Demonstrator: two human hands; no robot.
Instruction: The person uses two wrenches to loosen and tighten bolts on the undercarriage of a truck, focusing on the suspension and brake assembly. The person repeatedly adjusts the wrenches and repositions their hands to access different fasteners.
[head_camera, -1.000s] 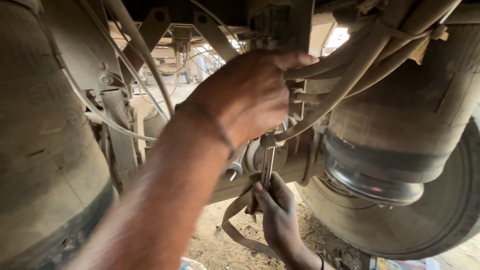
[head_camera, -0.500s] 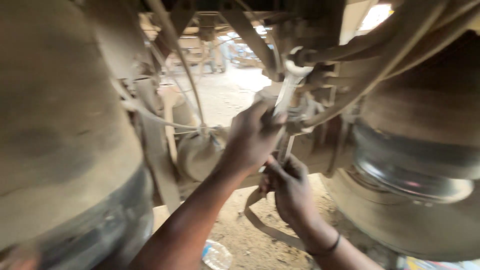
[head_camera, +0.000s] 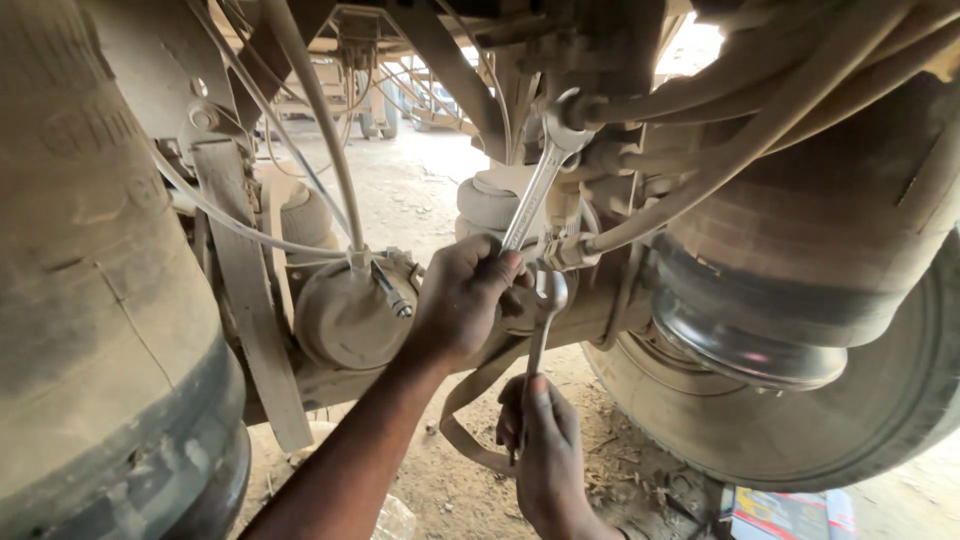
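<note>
Item: underside of heavy vehicle, head view, two bare hands w/ two spanners.

- Left hand (head_camera: 462, 300): fist closed round lower shank of upper spanner (head_camera: 540, 180), silver, open-ended. Shank runs up-right at a slant; its head sits on a hose fitting (head_camera: 580, 110) high at frame centre.
- Right hand (head_camera: 545, 450): below left hand, fingers wrapped on handle of lower spanner (head_camera: 540, 335). Shank approx. upright; its head is at the pipe connector (head_camera: 565, 250), just beside left-hand knuckles.
- Brake chamber (head_camera: 345, 315): round, dusty, left of the hands, thin line entering top.
- Air bag (head_camera: 800, 250): large rubber bellows, right; shiny metal base under it.
- Tyre (head_camera: 100, 330): far left, close to camera.
- Hoses (head_camera: 760, 120): bundle, upper right, running to the fittings.
- Strap (head_camera: 470, 400): tan, looped, hangs betw. the two arms.
- Ground (head_camera: 440, 180): dirt, debris.
</note>
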